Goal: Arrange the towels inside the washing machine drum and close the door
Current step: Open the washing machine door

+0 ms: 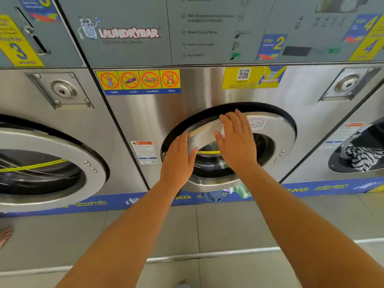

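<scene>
Round stainless-steel washer door (268,129) nearly shut against its black gasket. Left hand (178,161) and right hand (234,138) both flat, fingers spread, gripping nothing, palms pushing its left rim, likely to latch. Green and blue towel ends (239,191) stick out below the door's bottom edge; they may block closure.

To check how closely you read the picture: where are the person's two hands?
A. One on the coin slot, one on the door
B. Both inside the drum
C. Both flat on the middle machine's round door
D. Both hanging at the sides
C: the left hand and right hand both lie open-palmed on the steel door of the middle machine.
</scene>
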